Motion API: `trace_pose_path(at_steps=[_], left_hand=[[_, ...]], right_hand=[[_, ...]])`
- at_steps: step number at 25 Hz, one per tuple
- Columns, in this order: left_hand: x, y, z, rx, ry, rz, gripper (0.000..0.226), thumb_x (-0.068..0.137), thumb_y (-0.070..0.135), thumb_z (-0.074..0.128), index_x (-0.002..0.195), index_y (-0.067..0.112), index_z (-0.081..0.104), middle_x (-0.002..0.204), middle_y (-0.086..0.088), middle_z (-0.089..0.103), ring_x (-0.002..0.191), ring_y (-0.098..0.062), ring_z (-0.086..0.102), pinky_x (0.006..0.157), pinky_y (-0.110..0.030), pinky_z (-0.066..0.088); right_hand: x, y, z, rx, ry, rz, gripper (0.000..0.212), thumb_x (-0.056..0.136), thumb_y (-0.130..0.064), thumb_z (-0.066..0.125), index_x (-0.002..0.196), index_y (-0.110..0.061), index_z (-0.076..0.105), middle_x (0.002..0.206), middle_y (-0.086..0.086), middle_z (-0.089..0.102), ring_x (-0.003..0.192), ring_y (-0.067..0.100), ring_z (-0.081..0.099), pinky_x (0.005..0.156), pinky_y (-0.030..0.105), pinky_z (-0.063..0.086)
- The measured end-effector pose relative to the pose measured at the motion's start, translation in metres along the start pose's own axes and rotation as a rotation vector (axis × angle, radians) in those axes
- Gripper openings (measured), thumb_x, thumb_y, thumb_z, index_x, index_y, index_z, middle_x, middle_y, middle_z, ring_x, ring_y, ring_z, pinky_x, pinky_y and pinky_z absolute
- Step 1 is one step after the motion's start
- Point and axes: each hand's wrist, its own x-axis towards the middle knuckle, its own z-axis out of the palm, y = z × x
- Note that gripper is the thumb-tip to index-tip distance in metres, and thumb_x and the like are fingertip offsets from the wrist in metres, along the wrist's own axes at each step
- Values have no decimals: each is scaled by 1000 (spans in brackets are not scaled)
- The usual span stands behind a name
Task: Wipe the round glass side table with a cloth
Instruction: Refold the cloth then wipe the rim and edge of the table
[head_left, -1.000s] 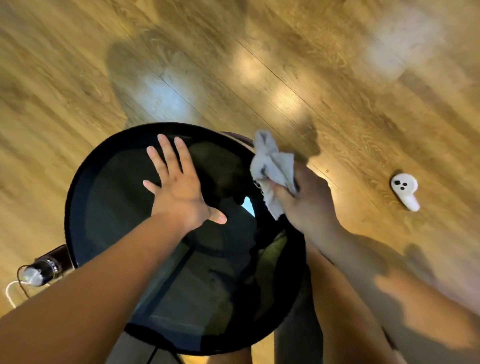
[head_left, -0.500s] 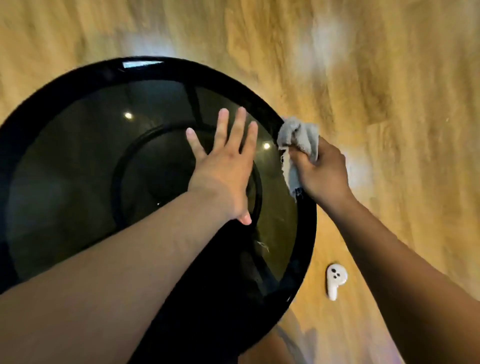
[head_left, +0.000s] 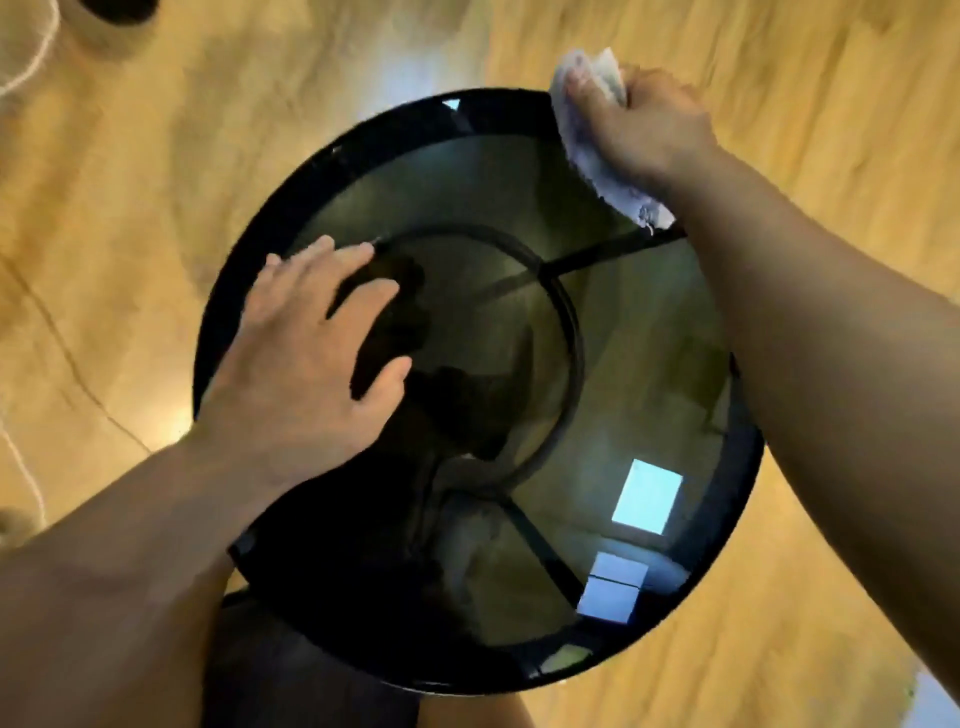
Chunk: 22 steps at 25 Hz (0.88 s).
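The round glass side table (head_left: 649, 364) fills the middle of the view, its dark glass top set in a black rim, with a ring frame and spokes showing through. My left hand (head_left: 311, 358) lies flat on the glass at the left side, fingers spread. My right hand (head_left: 641, 122) is at the far right edge of the rim, closed on a crumpled white cloth (head_left: 597, 150) pressed against the rim. Part of the cloth hangs out below my palm onto the glass.
Light wooden floor (head_left: 156, 234) surrounds the table. A dark round object (head_left: 117, 8) and a thin white cord (head_left: 31, 62) lie at the top left. Bright rectangles (head_left: 647, 496) reflect in the glass near the front right.
The view has swung round the table. My right hand has carried the cloth along the rim to the far right edge. My left hand has shifted toward the left side of the glass.
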Motion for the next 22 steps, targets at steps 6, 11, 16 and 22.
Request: trace_pose_path(at_steps=[6, 11, 16, 22], left_hand=[[-56, -37, -22, -240, 174, -218, 48, 90, 35, 59, 131, 11, 56, 141, -11, 49, 133, -27, 44, 101, -33, 38], [-65, -57, -24, -360, 360, -251, 35, 94, 27, 55, 121, 7, 63, 121, -10, 61, 108, -25, 59, 86, -38, 53], [-35, -109, -40, -511, 556, -392, 19, 97, 26, 53, 103, 14, 67, 99, -3, 68, 90, -18, 65, 80, -31, 53], [27, -116, -32, -724, 185, -298, 41, 102, 37, 44, 97, 10, 74, 99, -3, 74, 91, -14, 70, 85, -40, 57]], right_hand=[[-10, -127, 56, -326, -35, -433, 53, 89, -71, 31, 84, -22, 51, 91, 12, 60, 97, 38, 57, 83, 43, 36], [-64, -175, 94, -371, -90, -687, 57, 87, -70, 39, 101, -24, 70, 103, 5, 68, 107, 33, 55, 97, 42, 30], [-138, -199, 121, -305, -292, -1019, 52, 86, -66, 46, 104, -26, 73, 98, -2, 66, 109, 27, 54, 106, 43, 27], [-178, -180, 148, -223, -628, -1462, 38, 95, -45, 52, 99, -14, 73, 109, 9, 68, 113, 29, 55, 105, 40, 30]])
